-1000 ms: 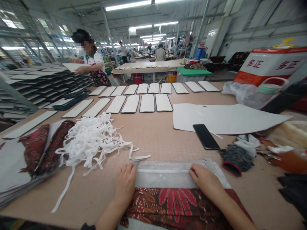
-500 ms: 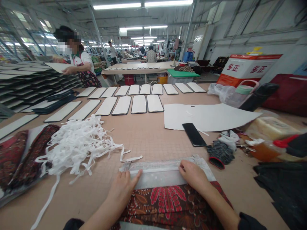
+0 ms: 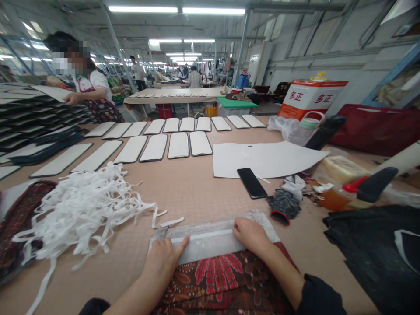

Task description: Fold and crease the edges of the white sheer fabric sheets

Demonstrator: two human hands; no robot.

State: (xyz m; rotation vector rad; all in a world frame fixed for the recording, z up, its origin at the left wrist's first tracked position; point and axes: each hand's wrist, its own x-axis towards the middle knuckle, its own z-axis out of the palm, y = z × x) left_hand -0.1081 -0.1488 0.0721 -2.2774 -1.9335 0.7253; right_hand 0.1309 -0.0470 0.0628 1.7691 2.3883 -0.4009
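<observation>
A brown and red patterned fabric panel (image 3: 226,280) lies in front of me, with a greyish translucent band (image 3: 206,247) along its far edge. A thin white strip (image 3: 210,236) runs across that band between my two hands. My left hand (image 3: 166,258) rests on the band's left end, thumb stretched out along the strip and fingers pressed down beyond it. At the strip's right end, my right hand (image 3: 251,234) is closed, its curled fingers gripping the strip; the fingertips are partly hidden. Left of the fabric sits a tangled heap of white strips (image 3: 95,205).
A black phone (image 3: 252,183) lies partly on a white sheet (image 3: 269,157), near a dark grey glove (image 3: 285,203). Rows of white panels with dark edges (image 3: 154,147) cross the table. A co-worker (image 3: 93,94) holds a panel at the left. Black cloth (image 3: 357,249) lies right.
The view has swung slightly to the right, so things sit further left in the picture. Both hands keep their places on the band.
</observation>
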